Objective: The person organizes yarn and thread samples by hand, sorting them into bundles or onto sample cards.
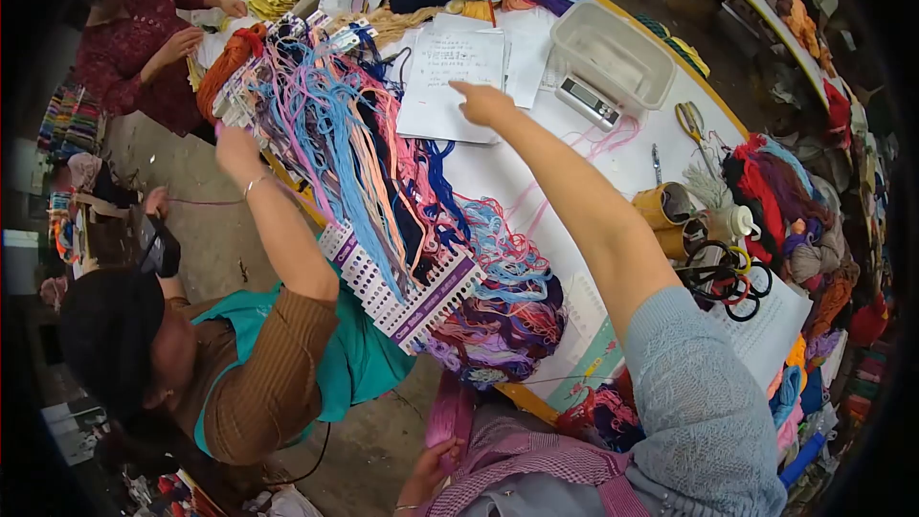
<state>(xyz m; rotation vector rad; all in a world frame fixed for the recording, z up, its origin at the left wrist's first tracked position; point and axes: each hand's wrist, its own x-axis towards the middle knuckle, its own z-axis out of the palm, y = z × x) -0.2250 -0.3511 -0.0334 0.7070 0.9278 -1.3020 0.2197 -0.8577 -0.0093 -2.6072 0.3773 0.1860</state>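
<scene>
My right hand (486, 105) reaches across the table with its index finger stretched out over a handwritten sheet of paper (431, 115). It holds nothing, and its other fingers look partly curled. Low in the view, by my checked apron, my left hand (436, 467) is closed around a pink skein of thread (448, 416). Left of the paper lie long bundles of blue, peach, pink and navy thread (335, 134), threaded through white and purple punched cards (407, 302). More loose thread (503, 325) is heaped at the table's near edge.
A clear plastic tub (617, 48) and a digital scale (589, 101) stand beyond the paper. Black-handled scissors (732, 278), yellow-handled scissors (689, 120) and piled yarn (766, 191) lie to the right. A co-worker in a brown sleeve (278, 364) reaches over the bundles; another person (134, 67) stands behind.
</scene>
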